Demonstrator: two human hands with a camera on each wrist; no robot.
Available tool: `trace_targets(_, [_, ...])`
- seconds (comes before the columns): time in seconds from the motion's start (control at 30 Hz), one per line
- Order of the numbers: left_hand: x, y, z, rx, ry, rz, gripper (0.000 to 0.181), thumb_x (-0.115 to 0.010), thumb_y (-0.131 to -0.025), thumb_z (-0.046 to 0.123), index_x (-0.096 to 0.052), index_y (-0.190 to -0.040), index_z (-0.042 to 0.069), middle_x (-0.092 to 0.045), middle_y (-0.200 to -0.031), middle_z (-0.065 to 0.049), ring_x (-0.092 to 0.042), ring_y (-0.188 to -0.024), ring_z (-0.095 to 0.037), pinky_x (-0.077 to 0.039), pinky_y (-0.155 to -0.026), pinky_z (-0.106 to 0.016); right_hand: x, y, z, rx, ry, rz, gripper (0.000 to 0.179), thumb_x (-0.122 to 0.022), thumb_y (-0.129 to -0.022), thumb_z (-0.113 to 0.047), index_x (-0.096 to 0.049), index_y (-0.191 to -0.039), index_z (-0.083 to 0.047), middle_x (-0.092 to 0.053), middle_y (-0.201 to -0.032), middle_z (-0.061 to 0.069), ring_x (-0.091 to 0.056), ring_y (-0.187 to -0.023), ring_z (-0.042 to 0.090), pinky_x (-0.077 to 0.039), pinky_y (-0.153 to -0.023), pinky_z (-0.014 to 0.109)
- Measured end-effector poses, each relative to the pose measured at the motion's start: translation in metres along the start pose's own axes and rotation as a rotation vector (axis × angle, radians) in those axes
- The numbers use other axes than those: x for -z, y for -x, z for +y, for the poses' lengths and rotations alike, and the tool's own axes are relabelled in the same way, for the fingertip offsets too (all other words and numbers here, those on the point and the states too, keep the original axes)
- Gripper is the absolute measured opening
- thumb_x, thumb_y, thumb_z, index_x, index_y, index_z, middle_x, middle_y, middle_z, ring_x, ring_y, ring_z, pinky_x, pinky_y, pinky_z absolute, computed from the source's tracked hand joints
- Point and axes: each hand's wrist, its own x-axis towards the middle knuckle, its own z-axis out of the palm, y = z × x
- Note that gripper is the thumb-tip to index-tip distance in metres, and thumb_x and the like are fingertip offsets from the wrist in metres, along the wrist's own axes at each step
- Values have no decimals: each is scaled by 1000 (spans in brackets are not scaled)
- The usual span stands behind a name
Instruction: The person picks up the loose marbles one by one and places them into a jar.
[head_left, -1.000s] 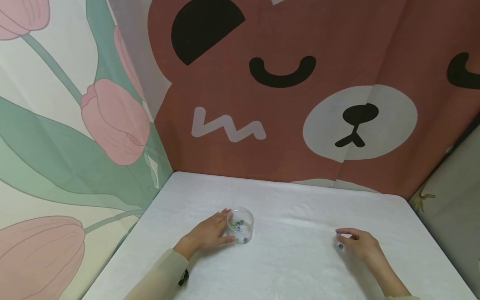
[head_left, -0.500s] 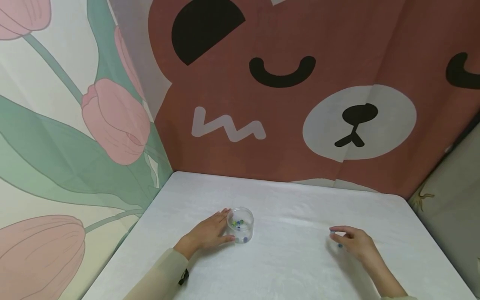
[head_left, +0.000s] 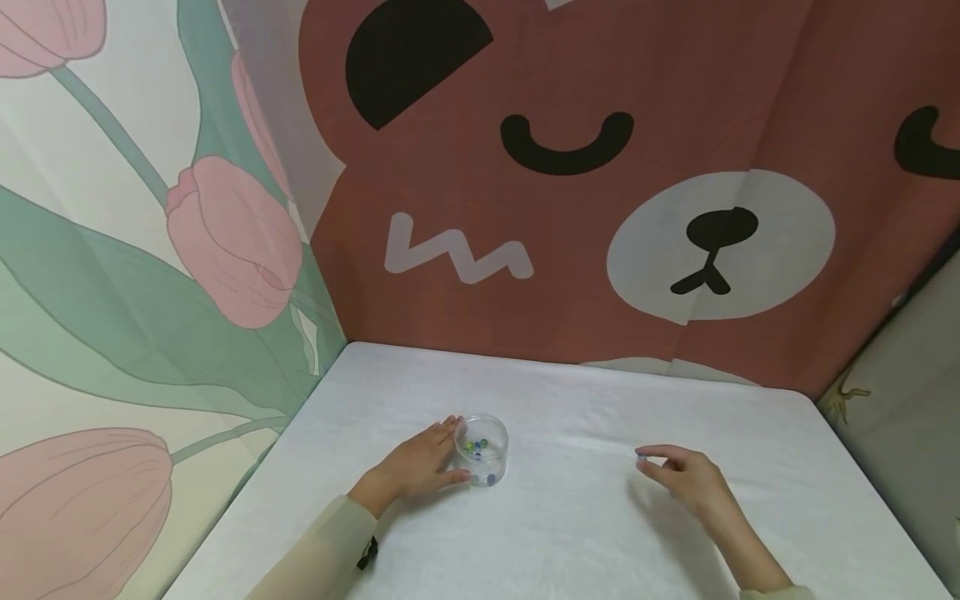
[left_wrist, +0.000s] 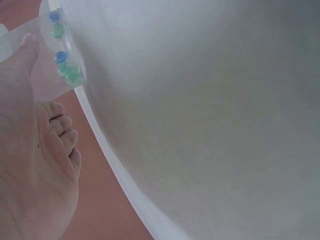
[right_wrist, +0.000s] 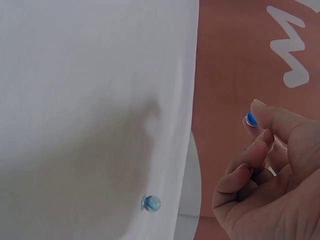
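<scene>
A clear round plastic container (head_left: 482,467) stands on the white table, several blue and green glass marbles (left_wrist: 68,73) at its bottom. My left hand (head_left: 420,462) holds its left side, thumb at the front and fingers stretched along the back. To the right, my right hand (head_left: 686,479) is raised over the table, pinching a blue glass marble (right_wrist: 251,119) between thumb and index finger. The other fingers of that hand are curled. Another clear-and-blue marble (right_wrist: 151,203) lies on the cloth in the right wrist view; in the head view the right hand hides it.
The table (head_left: 570,533) has a white cloth with slight creases. Behind it hangs a brown bear-print curtain (head_left: 570,317), and at the left a tulip-print curtain (head_left: 225,358) runs along the table edge.
My right hand has moved left and slightly away from me with the pinched marble, leaving the other marble behind it. The left hand and the container have stayed in place.
</scene>
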Motion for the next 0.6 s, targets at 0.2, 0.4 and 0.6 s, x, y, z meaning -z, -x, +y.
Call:
trace_targets(0.2, [0,-1,0,-4,7,0,92,-31,-86,73,-11,-150,9,-11,-157,0,-8,-144,-15,-14,-118,-32,-7,-2,-9,38,10,7,55,-65,-79,-56,-65,-118,-17,-48,-72,-1,-40,-61,12,-35,-51,25])
trace_targets(0.4, [2,-1,0,-10,3,8,92,-31,-87,72,-13,-150,8,-11,-157,-1,-8,-144,-16,-14,-118,-33,-13,-4,-17,41,-18,-4,54,-66,-78,-55,-66,-117,-17,-47,-71,-1,-39,-60,12,-35,-49,26])
trace_targets(0.6, [2,1,1,-5,17,10,92,-31,-86,73,-13,-150,8,-12,-157,-1,-9,-144,-16,-15,-118,-34,-21,-6,-25,42,-42,-17,47,-68,-80,-49,-66,-116,-19,-45,-69,-1,-38,-60,13,-34,-48,25])
